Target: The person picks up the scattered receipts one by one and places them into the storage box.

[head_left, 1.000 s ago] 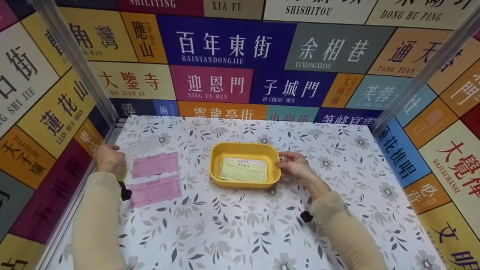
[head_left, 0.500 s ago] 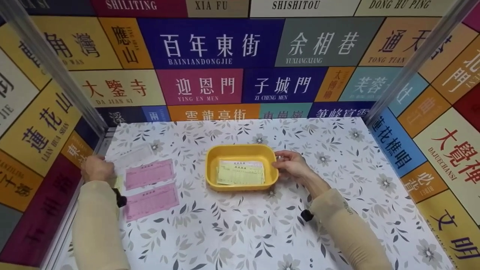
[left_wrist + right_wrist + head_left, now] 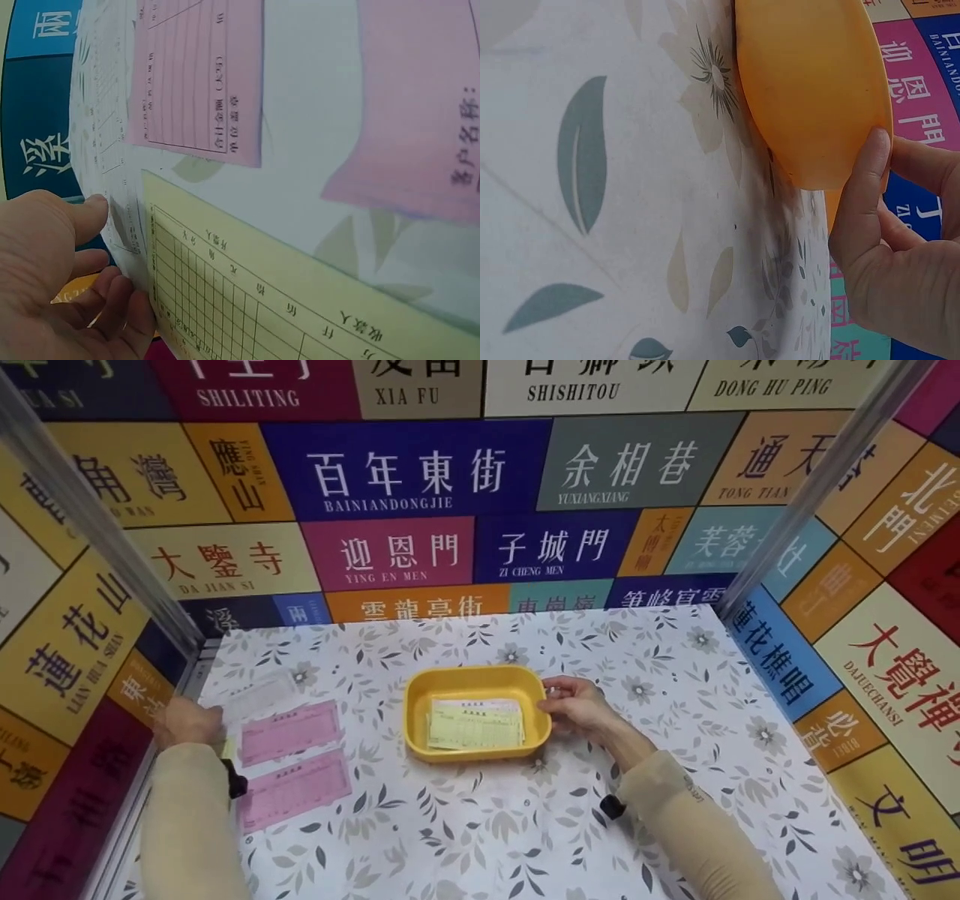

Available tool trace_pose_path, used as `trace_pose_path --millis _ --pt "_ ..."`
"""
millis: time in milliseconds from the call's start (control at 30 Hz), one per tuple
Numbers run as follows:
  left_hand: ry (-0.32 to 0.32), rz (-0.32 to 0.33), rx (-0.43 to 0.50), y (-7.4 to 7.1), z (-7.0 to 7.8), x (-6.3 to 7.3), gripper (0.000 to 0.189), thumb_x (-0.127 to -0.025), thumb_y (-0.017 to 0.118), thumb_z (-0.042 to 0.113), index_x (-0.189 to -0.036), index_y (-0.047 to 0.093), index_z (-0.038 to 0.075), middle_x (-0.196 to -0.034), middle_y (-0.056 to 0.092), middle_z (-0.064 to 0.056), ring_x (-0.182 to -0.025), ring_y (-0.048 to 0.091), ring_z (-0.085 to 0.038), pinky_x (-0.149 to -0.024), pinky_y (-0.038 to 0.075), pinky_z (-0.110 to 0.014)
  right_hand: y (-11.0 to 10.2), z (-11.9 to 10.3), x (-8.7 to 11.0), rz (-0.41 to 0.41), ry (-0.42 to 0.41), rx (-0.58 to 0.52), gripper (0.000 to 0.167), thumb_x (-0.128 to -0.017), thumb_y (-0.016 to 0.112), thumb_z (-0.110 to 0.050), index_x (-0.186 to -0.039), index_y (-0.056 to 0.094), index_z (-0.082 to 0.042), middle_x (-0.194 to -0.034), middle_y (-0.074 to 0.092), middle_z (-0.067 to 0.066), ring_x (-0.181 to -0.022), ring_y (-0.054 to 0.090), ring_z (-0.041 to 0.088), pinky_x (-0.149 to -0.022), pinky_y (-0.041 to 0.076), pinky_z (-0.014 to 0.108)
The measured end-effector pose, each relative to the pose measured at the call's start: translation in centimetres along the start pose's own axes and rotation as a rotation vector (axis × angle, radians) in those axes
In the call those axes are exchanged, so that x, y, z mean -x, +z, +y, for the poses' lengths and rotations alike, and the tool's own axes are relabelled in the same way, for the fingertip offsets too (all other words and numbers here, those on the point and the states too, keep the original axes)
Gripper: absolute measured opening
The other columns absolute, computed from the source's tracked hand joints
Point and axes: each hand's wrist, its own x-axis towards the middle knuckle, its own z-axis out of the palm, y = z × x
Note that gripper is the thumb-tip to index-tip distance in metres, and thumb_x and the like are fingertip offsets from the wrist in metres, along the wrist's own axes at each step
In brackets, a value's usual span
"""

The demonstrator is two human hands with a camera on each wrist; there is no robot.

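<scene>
At the left table edge, my left hand (image 3: 187, 721) is beside a white printed slip (image 3: 259, 695). In the left wrist view, the thumb touches or nearly touches that slip's edge; the fingers are loosely bent, with a gap between them and the thumb. A pale yellow slip (image 3: 225, 277) lies near the fingers, mostly hidden by the wrist in the head view. Two pink slips (image 3: 291, 733) lie to the right. My right hand (image 3: 581, 706) pinches the right rim of a yellow plastic box (image 3: 416, 720), thumb outside. Inside the box lie yellow and whitish slips (image 3: 474, 729).
A white tablecloth (image 3: 450, 825) with a leaf and flower print covers the table. Colourful printed panels (image 3: 405, 469) with large characters wall off the back and both sides. Metal posts (image 3: 112, 525) stand at the back corners.
The head view has shifted, so the whole scene sits farther left and lower. My left hand stays by the white slip, turning slightly; my right hand keeps its grip on the box rim.
</scene>
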Motion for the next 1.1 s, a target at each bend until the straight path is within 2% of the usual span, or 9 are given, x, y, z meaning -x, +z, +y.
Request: trace_pose_path --millis 233,467,667,867,967,1100 --pt "0.058 0.07 -0.034 0.31 -0.6 0.09 0.062 -0.108 0.058 0.028 -0.136 0.059 -0.028 -0.145 0.054 -0.052 -0.136 0.055 -0.066 -0.115 0.053 -0.069 0.05 0.18 -0.04 -0.005 -0.031 0.027 0.053 -0.096 0.083 0.0 -0.147 0.068 -0.002 -0.091 0.069 -0.003 -0.072 0.068 0.011 -0.062 0.063 0.023" --pt "0.0 0.066 0.035 0.44 -0.55 -0.08 0.058 -0.108 0.058 0.022 -0.139 0.057 -0.027 -0.147 0.055 -0.05 -0.134 0.058 -0.063 -0.115 0.054 -0.068 -0.06 -0.04 0.04 0.022 0.016 0.041 0.055 -0.095 0.084 -0.001 -0.148 0.069 -0.008 -0.095 0.067 -0.002 -0.079 0.067 0.012 -0.068 0.065 0.024" --pt "-0.003 0.13 0.077 0.77 -0.45 -0.3 0.054 -0.104 0.056 0.014 -0.14 0.058 -0.026 -0.149 0.054 -0.05 -0.138 0.056 -0.063 -0.121 0.05 -0.068 -0.18 -0.05 -0.08 0.02 0.016 0.049 0.055 -0.096 0.084 -0.002 -0.147 0.069 -0.007 -0.098 0.069 -0.001 -0.081 0.069 0.014 -0.069 0.065 0.024" --pt "-0.012 0.149 0.128 0.95 -0.28 0.22 0.056 -0.105 0.053 0.009 -0.156 0.052 -0.015 -0.158 0.051 -0.045 -0.147 0.051 -0.062 -0.126 0.045 -0.068 -0.19 0.15 -0.15 0.016 0.025 0.054 0.055 -0.095 0.085 -0.001 -0.147 0.069 -0.008 -0.097 0.069 -0.001 -0.081 0.069 0.014 -0.069 0.065 0.024" --pt "-0.016 0.152 0.188 0.87 -0.1 0.29 0.059 -0.108 0.051 0.01 -0.164 0.047 -0.009 -0.165 0.047 -0.042 -0.152 0.047 -0.06 -0.13 0.042 -0.067 -0.22 0.2 -0.28 0.012 0.011 0.061 0.055 -0.094 0.084 -0.001 -0.146 0.07 -0.007 -0.096 0.07 -0.001 -0.08 0.07 0.014 -0.068 0.065 0.025" --pt "0.021 0.173 0.201 0.64 0.16 -0.01 0.059 -0.109 0.047 0.014 -0.165 0.048 -0.006 -0.166 0.048 -0.039 -0.155 0.045 -0.059 -0.131 0.04 -0.067 -0.28 0.24 -0.32 0.0 -0.038 0.055 0.054 -0.094 0.083 0.002 -0.146 0.07 -0.002 -0.09 0.069 -0.003 -0.073 0.069 0.011 -0.063 0.063 0.023"
